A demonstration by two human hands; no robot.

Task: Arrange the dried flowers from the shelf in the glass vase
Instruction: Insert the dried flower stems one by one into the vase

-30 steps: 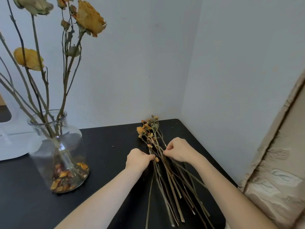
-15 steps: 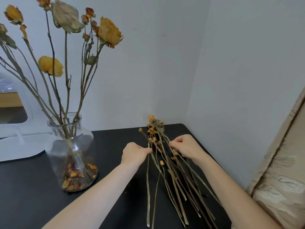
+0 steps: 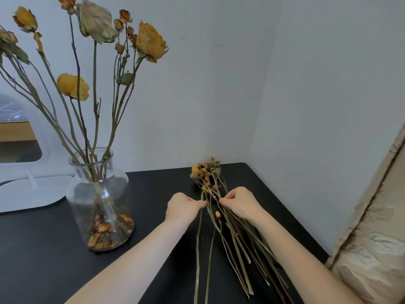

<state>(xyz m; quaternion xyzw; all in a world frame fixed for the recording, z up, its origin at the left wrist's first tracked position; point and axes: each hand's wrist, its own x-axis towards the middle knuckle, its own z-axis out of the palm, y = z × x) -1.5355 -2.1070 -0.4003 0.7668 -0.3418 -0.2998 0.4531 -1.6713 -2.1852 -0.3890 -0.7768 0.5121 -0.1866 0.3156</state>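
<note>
A bundle of thin dried flower stems [image 3: 228, 235] with small orange heads lies on the black shelf [image 3: 43, 260], heads toward the wall corner. My left hand [image 3: 183, 207] pinches one stem at the bundle's left side. My right hand [image 3: 240, 204] pinches other stems just opposite it. One or two stems are drawn off to the left of the pile. At the left stands the clear glass vase [image 3: 100, 198], holding several tall dried yellow roses [image 3: 151, 41] and loose petals at its bottom.
A white stand with a rounded frame [image 3: 28, 189] sits behind the vase at the far left. Two pale walls meet in a corner behind the bundle. A beige patterned fabric [image 3: 372, 238] hangs past the shelf's right edge. Small crumbs dot the shelf.
The view has tilted up and shifted left, showing more of the roses. My hands have drawn a couple of stems apart from the bundle's left side; both stay pinched on the stems.
</note>
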